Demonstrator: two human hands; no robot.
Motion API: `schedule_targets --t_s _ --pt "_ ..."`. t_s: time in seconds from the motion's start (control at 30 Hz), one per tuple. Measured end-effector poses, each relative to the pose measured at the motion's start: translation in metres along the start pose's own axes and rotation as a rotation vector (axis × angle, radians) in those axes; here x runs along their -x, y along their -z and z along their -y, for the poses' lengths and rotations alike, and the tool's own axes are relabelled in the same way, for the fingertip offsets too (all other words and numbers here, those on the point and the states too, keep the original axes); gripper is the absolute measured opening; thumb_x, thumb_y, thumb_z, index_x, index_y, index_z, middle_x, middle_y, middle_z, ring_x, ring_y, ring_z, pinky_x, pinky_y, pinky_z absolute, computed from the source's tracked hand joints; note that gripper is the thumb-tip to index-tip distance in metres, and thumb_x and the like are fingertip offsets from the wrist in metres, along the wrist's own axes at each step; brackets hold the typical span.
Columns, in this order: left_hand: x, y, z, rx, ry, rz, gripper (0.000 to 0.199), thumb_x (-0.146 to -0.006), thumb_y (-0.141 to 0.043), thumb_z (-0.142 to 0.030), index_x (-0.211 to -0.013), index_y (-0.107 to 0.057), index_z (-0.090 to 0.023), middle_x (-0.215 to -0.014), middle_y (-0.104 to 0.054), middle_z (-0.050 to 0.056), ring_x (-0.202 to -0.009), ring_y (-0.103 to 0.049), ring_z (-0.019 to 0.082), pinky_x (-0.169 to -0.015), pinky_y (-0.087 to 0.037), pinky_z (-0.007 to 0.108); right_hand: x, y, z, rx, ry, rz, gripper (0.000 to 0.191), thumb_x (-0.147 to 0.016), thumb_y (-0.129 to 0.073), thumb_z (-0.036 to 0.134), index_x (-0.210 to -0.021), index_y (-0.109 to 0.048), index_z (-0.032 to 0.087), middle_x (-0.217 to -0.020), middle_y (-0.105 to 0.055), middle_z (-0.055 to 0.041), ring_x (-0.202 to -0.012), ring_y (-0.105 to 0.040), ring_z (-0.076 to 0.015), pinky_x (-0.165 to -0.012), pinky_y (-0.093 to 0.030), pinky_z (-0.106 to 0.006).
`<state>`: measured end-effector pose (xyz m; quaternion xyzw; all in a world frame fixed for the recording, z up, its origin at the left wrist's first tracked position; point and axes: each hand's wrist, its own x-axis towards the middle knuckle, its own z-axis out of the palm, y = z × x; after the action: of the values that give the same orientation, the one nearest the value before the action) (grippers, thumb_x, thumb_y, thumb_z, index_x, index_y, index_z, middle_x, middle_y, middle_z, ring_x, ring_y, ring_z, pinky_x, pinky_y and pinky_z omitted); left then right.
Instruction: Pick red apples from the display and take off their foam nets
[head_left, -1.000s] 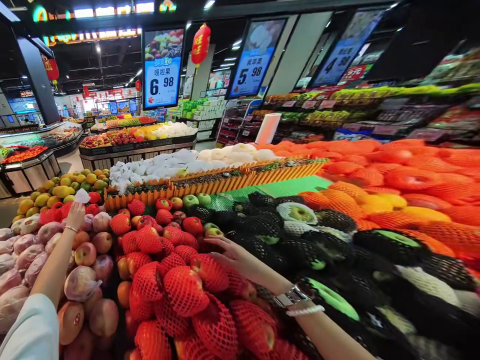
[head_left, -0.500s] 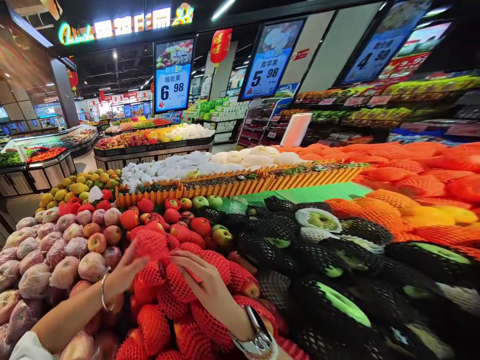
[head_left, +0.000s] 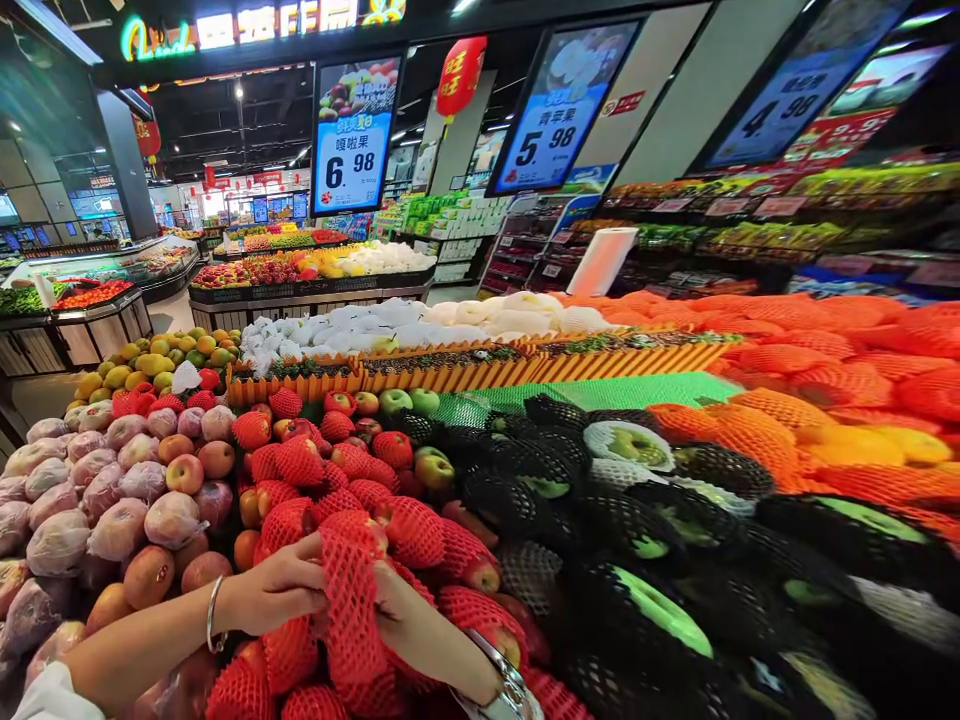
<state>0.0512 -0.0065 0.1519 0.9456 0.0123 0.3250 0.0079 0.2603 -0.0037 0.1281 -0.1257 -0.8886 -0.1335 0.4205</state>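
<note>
My left hand (head_left: pixel 281 588), with a bangle at the wrist, is closed on the left side of a red foam net (head_left: pixel 349 590) that hangs stretched downward. From the right, my right hand (head_left: pixel 397 610) grips the same net, its fingers partly hidden behind it. What looks like an apple shows at the net's upper end. A silver watch or bracelet is on my right wrist. Beneath and around both hands lie apples in red foam nets (head_left: pixel 412 530).
Plastic-wrapped fruit (head_left: pixel 120 528) and bare apples (head_left: pixel 148 575) lie at the left. Dark-netted green fruit (head_left: pixel 660 610) fills the right, with orange-netted fruit (head_left: pixel 750 440) beyond. An orange ridged divider (head_left: pixel 450 368) crosses behind. Price screens (head_left: pixel 356 140) hang above.
Both hands have moved lower and closer together. The red net, bunched up and blurred before, now hangs stretched between them. The view has shifted slightly.
</note>
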Motion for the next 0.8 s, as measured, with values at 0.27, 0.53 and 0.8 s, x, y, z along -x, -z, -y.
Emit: schedule_targets --t_s 0.27,0.53,0.8 --pt "-0.027 0.031 0.025 0.058 0.221 -0.195 0.052 -0.08 -0.05 -0.061 -0.093 -0.059 -0.011 -0.1 -0.063 0.012 -0.094 -0.058 0.016 -0.089 -0.048 0.028 -0.004 0.011 -0.005 -0.195 -0.002 0.004 0.028 -0.084 -0.052 0.032 -0.089 -0.069 0.01 -0.097 -0.063 -0.013 -0.103 -0.059 -0.0204 -0.108 -0.04 -0.038" --pt "-0.12 0.178 0.07 -0.626 0.448 -0.673 0.035 -0.094 -0.038 -0.024 -0.119 -0.054 -0.005 -0.128 -0.052 0.013 -0.125 -0.047 0.019 -0.119 -0.034 0.041 -0.007 0.019 -0.024 0.124 -0.183 -0.061 0.033 -0.077 -0.048 0.017 -0.1 -0.07 0.006 -0.129 -0.053 -0.0224 -0.13 -0.045 -0.029 -0.117 -0.028 -0.05" --pt "-0.16 0.233 0.148 -0.804 1.051 -0.514 0.041 -0.087 -0.064 -0.032 -0.12 -0.059 -0.007 -0.122 -0.059 0.014 -0.118 -0.058 0.02 -0.107 -0.05 0.043 -0.011 -0.004 -0.032 0.278 -0.379 0.047 0.047 -0.071 -0.045 0.002 -0.109 -0.071 0.007 -0.131 -0.054 -0.0169 -0.129 -0.046 -0.0268 -0.118 -0.026 -0.044"
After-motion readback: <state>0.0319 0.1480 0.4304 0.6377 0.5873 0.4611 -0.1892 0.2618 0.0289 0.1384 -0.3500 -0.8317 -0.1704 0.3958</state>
